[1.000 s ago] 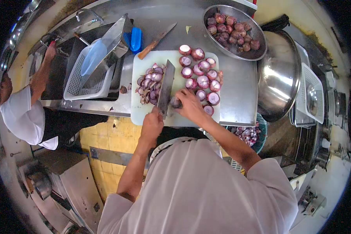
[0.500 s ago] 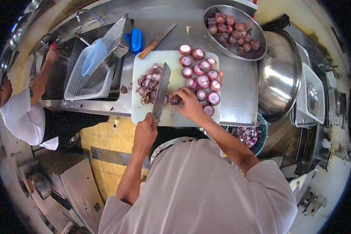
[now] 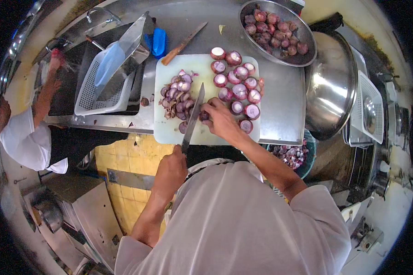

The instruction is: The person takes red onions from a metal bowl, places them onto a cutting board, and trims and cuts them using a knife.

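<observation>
Head view: my left hand (image 3: 171,167) grips the knife (image 3: 194,118) just beside the onion (image 3: 204,116), which my right hand (image 3: 220,118) grasps over the cutting board (image 3: 215,137). Should the onion roll, the knife could nick that hand.

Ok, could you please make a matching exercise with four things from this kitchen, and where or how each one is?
1. Left hand
2. Unpeeled onions
3. Heaped onion pieces
4. Wooden-handled knife

A. In the metal bowl
B. Blade over the metal counter
C. Gripping the large knife
D. On the cutting board

Pairs: 1-C, 2-A, 3-D, 4-B
</observation>
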A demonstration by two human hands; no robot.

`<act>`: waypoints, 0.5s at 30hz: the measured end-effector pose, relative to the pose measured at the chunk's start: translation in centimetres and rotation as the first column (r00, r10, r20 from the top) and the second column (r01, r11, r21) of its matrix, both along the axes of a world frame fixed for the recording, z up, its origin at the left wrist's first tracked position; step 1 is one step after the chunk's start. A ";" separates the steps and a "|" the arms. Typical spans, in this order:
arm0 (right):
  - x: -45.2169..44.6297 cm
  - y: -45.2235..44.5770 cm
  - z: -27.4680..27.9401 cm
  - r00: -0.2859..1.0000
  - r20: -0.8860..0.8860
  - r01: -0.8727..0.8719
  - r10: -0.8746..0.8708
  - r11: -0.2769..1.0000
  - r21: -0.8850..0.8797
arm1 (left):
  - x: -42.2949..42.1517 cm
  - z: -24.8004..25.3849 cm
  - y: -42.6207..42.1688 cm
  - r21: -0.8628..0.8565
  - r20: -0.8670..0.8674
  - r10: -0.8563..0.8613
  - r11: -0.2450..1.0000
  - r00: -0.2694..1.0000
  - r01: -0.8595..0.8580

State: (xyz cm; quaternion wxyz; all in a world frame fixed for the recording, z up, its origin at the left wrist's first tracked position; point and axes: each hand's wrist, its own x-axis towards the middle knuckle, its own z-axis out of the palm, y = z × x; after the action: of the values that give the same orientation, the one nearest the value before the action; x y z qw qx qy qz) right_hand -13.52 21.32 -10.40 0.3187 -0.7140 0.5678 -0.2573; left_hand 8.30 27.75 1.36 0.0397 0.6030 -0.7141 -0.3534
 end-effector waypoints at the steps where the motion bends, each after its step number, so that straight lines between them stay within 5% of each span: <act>1: 0.0 0.1 -0.1 1.000 0.000 0.001 -0.001 1.000 0.001 | -0.4 -1.0 -0.2 -0.028 -0.017 0.006 1.000 1.000 -0.006; 7: 0.0 0.9 -1.1 1.000 -0.009 0.014 -0.015 0.992 -0.124 | -2.6 -10.1 -3.2 -0.168 -0.074 0.027 0.985 0.997 -0.039; 10: -0.9 1.8 -1.6 0.996 0.050 0.078 -0.080 0.996 0.049 | -2.4 -10.0 -3.5 -0.111 -0.149 0.088 0.988 0.985 -0.105; 13: -2.7 2.1 0.4 0.976 0.161 0.142 -0.145 0.989 0.031 | -1.5 -10.7 -3.6 -0.135 -0.178 0.058 0.987 0.982 -0.083; 14: -3.3 1.8 -0.7 0.966 0.137 0.244 -0.218 0.943 -0.226 | -1.2 -11.6 -3.5 -0.115 -0.182 0.076 0.989 0.980 -0.098; 15: -3.9 1.1 -1.1 0.956 0.113 0.292 -0.272 0.926 -0.241 | -1.2 -11.5 -3.6 -0.028 -0.221 0.138 0.989 0.966 -0.148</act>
State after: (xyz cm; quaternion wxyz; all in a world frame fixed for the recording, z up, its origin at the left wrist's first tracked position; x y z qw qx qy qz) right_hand -17.39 22.42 -11.53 0.2058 -0.6494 0.6140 -0.3986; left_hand 7.15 24.19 -10.10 0.1565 0.6095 -0.6676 -0.3978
